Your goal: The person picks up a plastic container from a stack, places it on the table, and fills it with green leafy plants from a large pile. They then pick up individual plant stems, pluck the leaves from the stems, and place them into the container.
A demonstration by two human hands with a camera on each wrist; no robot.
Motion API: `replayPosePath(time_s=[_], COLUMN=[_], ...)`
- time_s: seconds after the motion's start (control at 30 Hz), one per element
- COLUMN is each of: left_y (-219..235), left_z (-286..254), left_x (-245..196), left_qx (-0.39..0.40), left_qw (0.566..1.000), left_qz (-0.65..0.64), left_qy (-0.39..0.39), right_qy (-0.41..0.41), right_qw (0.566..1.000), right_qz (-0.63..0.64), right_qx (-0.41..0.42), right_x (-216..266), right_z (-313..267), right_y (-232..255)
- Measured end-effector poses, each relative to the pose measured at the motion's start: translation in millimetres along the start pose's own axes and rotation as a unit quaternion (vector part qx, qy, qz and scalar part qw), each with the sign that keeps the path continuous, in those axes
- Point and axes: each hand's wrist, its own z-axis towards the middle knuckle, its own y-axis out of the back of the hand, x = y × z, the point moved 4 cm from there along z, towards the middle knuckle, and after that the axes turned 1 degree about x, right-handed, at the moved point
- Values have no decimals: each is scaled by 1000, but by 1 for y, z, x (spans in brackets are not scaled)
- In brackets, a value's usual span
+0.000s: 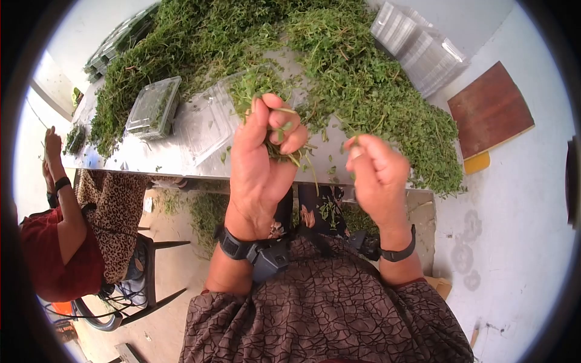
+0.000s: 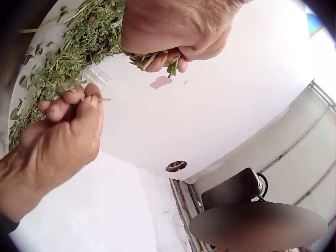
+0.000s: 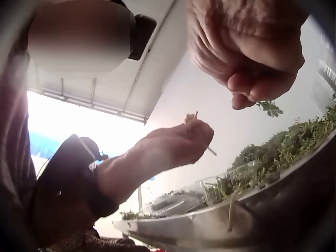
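My left hand (image 1: 257, 154) is raised over the near edge of the table, its fingers curled round a small bunch of leafy green sprigs (image 1: 283, 158), with stems poking out below. To its right, my right hand (image 1: 381, 175) pinches a thin green sprig between thumb and fingertips. In the right wrist view, small leaves (image 3: 270, 108) stick out beyond the right fingers. An open clear plastic clamshell box (image 1: 203, 124) lies behind the left hand, with loose greens in its far part. Heaped greens (image 1: 339, 54) spread beyond both hands.
A closed, filled clamshell (image 1: 154, 109) sits to the left, near more stacked boxes (image 1: 118, 45). Nested clear boxes (image 1: 417, 48) stand at the back right. A brown board (image 1: 493, 115) is beside the table (image 1: 206, 172). Another person (image 1: 60, 242) is at the left by a chair.
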Motion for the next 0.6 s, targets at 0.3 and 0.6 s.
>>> replayPosePath(time_s=[0.3,0.6], left_y=[-9,-7], left_z=[-12,-19], left_x=[24,43], left_qx=[-30,-11], left_qw=[934,929], left_qz=[345,355], left_qy=[81,108], right_qy=[-36,-50], right_qw=[971,953], right_qz=[236,298], right_qx=[-19,-17], right_x=[-3,-3], right_z=[8,4], right_y=[20,13])
